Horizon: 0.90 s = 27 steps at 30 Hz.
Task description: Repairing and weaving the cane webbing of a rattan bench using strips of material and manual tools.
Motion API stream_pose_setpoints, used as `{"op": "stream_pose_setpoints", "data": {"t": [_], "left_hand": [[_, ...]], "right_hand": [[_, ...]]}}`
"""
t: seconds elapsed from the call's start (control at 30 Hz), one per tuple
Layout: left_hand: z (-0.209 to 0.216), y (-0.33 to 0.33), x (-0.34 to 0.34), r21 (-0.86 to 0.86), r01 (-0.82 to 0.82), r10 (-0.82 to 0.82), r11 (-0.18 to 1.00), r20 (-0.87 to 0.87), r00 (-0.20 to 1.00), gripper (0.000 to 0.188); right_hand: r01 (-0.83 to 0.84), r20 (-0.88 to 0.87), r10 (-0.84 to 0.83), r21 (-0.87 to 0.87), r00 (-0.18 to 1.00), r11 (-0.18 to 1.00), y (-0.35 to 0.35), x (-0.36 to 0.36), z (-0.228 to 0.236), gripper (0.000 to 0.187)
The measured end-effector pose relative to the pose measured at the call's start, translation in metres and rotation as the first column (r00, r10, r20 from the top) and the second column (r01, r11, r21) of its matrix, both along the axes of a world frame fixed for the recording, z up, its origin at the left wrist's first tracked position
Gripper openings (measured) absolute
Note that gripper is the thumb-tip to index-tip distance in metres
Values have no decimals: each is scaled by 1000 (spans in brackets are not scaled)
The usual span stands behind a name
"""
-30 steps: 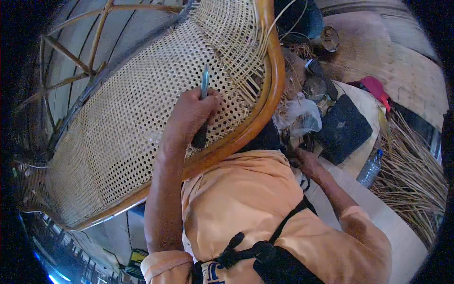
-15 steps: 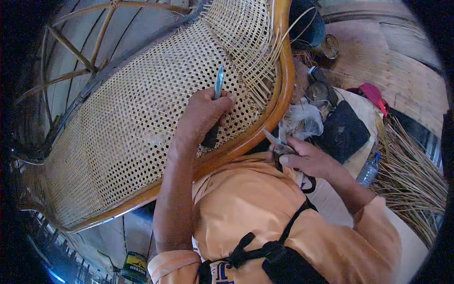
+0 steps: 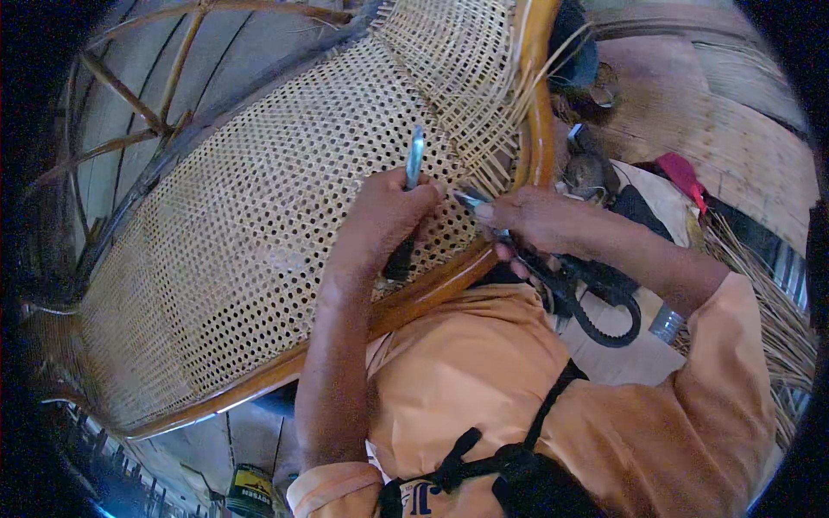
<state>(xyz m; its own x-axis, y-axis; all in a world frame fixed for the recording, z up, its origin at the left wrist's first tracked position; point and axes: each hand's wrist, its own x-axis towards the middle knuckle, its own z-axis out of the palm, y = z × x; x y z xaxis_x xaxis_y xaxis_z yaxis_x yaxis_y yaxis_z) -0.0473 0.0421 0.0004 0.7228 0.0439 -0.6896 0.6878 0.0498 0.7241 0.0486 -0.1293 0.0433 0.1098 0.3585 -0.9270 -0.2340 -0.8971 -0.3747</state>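
Left hand (image 3: 387,211): I'm clenching a metal-tipped tool (image 3: 415,157) | right hand (image 3: 540,223): I'm gripping black-handled scissors (image 3: 590,330) over woven cane (image 3: 259,198)

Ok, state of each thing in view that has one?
Left hand: closed around tool
Tool: held, pointed end up in picture
Right hand: closed around scissors
Scissors: held, blade opening unclear
Cane: mostly woven
Strands: some ends loose, crossing frame
Bottle: partly hidden by right arm

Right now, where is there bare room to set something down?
The woven panel looks free left of the left hand, above the wooden rim; so do boards beyond the red cloth. It is crowded around the right hand and scissors.
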Motion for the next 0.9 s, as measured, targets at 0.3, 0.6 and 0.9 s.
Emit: {"op": "stream_pose_setpoints", "data": {"t": [0.3, 0.6, 0.9], "left_hand": [[-39, 7, -19, 239, 0, -31, 971, 129, 991, 33], [-24, -5, -2, 179, 148, -178, 973, 169, 969, 36], [-31, -2, -3, 142, 132, -145, 981, 83, 986, 38]], "right_hand": [[-266, 96, 273, -82, 957, 960, 24, 4, -6, 36], [-322, 454, 241, 109, 858, 941, -76, 13, -101, 36], [-108, 421, 38, 144, 906, 984, -58, -27, -10, 37]]}}
